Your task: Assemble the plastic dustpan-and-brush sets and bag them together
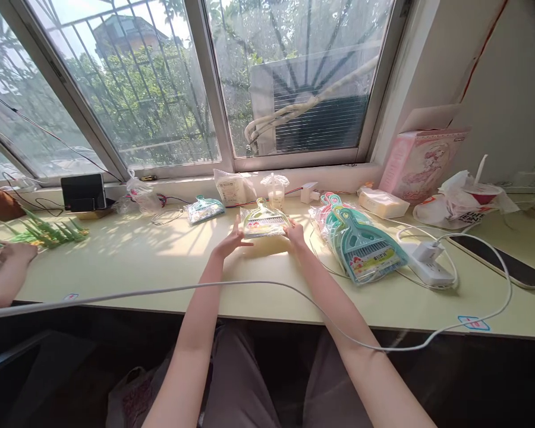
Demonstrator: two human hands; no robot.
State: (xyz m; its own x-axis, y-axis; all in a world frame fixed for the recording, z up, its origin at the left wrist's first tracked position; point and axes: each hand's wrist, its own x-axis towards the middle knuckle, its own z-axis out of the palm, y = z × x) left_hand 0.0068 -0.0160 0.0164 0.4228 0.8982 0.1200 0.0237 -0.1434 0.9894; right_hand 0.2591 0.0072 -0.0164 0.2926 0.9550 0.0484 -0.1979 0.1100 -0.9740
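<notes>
Between my two hands is a bagged pale green dustpan-and-brush set [264,223], its handle toward the window. My left hand [233,239] grips its left edge, and my right hand [295,232] grips its right edge. Just left of it, a teal bagged set [205,209] lies on the table. To the right of my right hand is an overlapping pile of bagged sets, with a green one [368,249] on top and pink ones [331,202] behind.
A white cable crosses above my forearms. On the yellow table [129,261] are a power strip [432,270], a phone [503,261], a plastic cup [275,193] and a pink box [423,160]. At far left, another person's hands [15,254] are near green stems [53,232].
</notes>
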